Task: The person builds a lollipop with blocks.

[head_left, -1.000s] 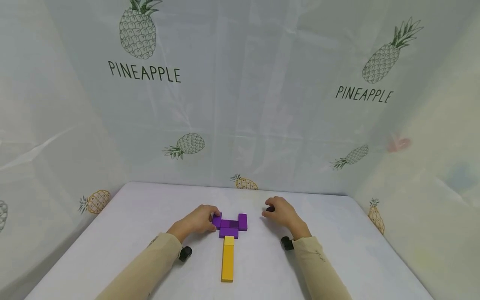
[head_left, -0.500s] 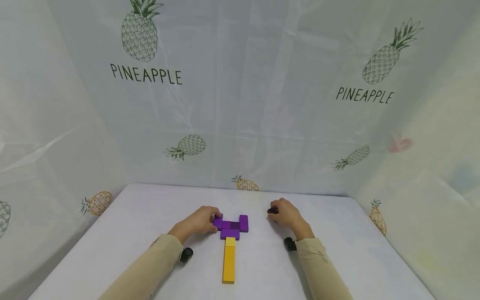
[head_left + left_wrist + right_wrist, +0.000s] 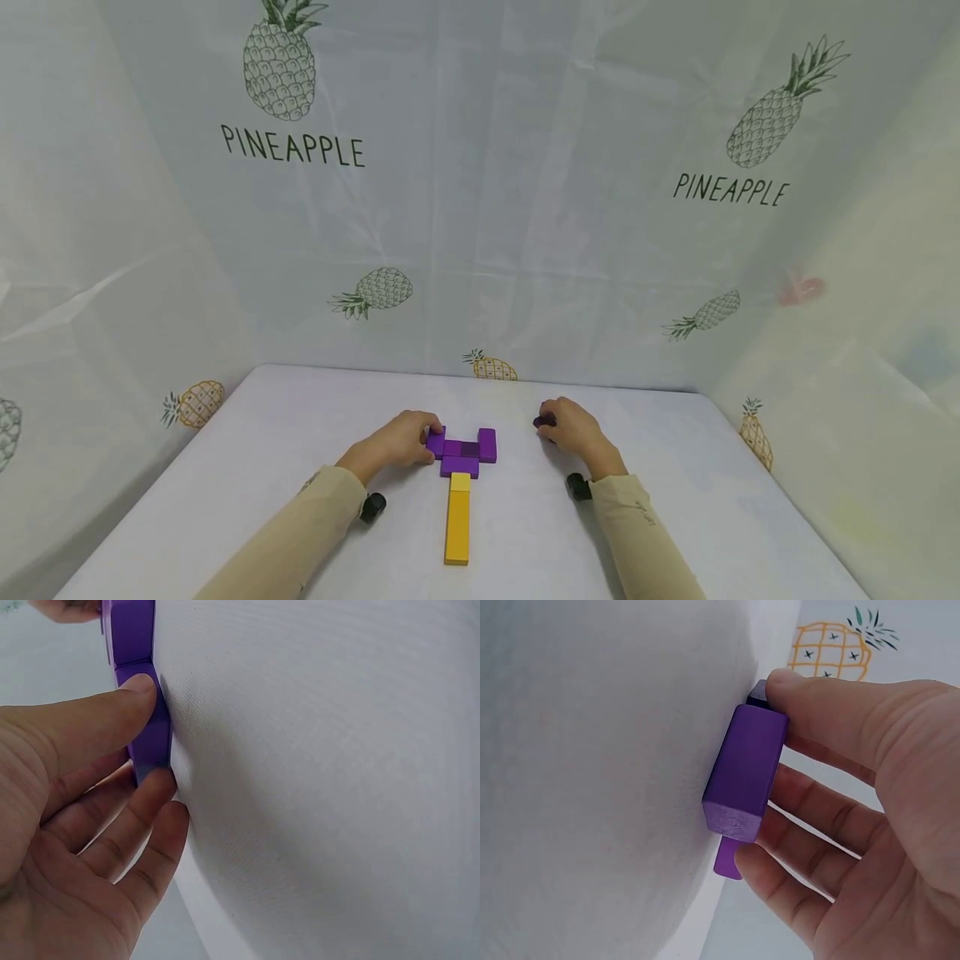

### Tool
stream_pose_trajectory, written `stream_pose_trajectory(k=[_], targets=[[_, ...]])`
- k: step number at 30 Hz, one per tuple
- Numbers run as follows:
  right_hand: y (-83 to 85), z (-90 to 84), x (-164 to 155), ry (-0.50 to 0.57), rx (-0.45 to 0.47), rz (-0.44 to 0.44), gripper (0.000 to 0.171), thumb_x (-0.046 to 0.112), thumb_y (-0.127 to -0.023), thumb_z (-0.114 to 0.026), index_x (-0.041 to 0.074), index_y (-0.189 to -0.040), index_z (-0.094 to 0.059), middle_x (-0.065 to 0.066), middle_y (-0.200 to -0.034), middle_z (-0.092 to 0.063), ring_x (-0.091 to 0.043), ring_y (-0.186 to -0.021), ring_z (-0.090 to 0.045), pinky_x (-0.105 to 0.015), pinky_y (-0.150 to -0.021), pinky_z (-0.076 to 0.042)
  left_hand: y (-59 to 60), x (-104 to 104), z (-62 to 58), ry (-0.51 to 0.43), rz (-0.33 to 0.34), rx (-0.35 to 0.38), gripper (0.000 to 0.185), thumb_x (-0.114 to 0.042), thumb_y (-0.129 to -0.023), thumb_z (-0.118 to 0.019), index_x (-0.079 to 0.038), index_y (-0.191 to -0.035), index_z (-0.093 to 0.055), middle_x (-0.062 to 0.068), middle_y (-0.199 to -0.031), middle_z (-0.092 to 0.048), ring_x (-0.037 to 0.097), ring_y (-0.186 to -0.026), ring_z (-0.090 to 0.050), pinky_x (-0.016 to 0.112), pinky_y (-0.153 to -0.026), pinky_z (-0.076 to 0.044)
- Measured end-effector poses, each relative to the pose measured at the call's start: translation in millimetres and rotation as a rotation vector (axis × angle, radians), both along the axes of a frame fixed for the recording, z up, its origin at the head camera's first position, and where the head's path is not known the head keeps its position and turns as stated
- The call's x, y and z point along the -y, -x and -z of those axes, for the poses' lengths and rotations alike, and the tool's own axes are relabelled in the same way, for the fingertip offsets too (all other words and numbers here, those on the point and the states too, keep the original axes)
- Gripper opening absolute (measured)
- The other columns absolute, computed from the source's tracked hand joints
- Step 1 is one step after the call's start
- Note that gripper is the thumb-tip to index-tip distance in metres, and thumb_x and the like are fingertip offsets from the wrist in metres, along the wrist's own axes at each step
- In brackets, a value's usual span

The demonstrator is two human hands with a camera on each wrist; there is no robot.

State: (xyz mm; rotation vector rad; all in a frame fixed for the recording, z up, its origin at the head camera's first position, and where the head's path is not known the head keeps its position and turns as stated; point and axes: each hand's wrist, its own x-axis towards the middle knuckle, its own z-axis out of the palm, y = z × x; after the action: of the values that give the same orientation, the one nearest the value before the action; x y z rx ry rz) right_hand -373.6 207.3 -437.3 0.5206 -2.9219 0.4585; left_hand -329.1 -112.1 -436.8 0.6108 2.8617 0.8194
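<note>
In the head view, my left hand point(image 3: 401, 437) holds a purple block point(image 3: 436, 443) at the left end of a purple block group. Its thumb and fingers pinch that block point(image 3: 154, 739) in the left wrist view. The group also has an upright block point(image 3: 487, 446) on the right, a darker piece point(image 3: 469, 450) in the middle and a crosswise block point(image 3: 459, 467) below. To the right of the group, my right hand point(image 3: 573, 425) grips a purple block point(image 3: 746, 765) close over the table, with ends of other purple pieces point(image 3: 727, 859) showing beyond it.
A long yellow block point(image 3: 457, 529) with a shorter yellow piece point(image 3: 461, 482) at its top runs from the purple group toward me. The white table point(image 3: 315, 392) ends at a curtain point(image 3: 480, 208) printed with pineapples. Black cameras point(image 3: 372, 507) sit at both wrists.
Over the first half second my right hand shifted slightly right with its purple block. Since then both hands have stayed nearly still, and the block group looks the same.
</note>
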Motion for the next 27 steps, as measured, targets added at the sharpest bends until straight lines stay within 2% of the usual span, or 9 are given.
stream_pose_trajectory(k=[6,10,17,27], targets=[[0.0,-1.1,4.2,0.024,0.024,-0.030,0.024,0.021,-0.074,-0.073,0.013,-0.095,-0.065,0.001,-0.090,-0.060,-0.015,-0.085,-0.054,-0.039,-0.078,-0.045,0.1,1.0,-1.1,0.002,0.004,-0.010,0.042,-0.011,-0.070,-0.076,-0.010,-0.108,-0.059,0.002,-0.086,-0.056,0.016,-0.077,-0.049,0.032,-0.073,-0.046],[-1.7,-1.7,7.4,0.045,0.064,-0.032,0.030,0.021,-0.074,-0.073,0.012,-0.101,-0.064,0.000,-0.089,-0.060,-0.015,-0.081,-0.054,-0.040,-0.077,-0.045,-0.5,0.8,-1.7,0.001,0.006,-0.009,0.042,-0.011,-0.070,-0.076,-0.010,-0.108,-0.059,0.001,-0.086,-0.056,0.016,-0.077,-0.049,0.032,-0.072,-0.045],[-3.0,-1.1,8.1,0.010,0.041,-0.001,0.033,0.023,-0.075,-0.072,0.010,-0.104,-0.063,-0.002,-0.088,-0.062,-0.015,-0.080,-0.055,-0.039,-0.077,-0.046,-0.7,-1.2,-1.7,0.005,-0.006,0.008,0.040,-0.011,-0.070,-0.076,-0.012,-0.107,-0.060,0.001,-0.089,-0.057,0.017,-0.079,-0.049,0.033,-0.074,-0.046],[-6.3,-7.2,24.2,0.087,0.015,-0.156,0.029,0.014,-0.077,-0.068,0.008,-0.105,-0.063,-0.002,-0.095,-0.062,-0.018,-0.086,-0.055,-0.036,-0.076,-0.045,-1.0,-0.9,-3.2,0.000,-0.007,0.015,0.040,-0.011,-0.070,-0.076,-0.011,-0.107,-0.060,0.003,-0.089,-0.057,0.017,-0.079,-0.049,0.034,-0.074,-0.045]])
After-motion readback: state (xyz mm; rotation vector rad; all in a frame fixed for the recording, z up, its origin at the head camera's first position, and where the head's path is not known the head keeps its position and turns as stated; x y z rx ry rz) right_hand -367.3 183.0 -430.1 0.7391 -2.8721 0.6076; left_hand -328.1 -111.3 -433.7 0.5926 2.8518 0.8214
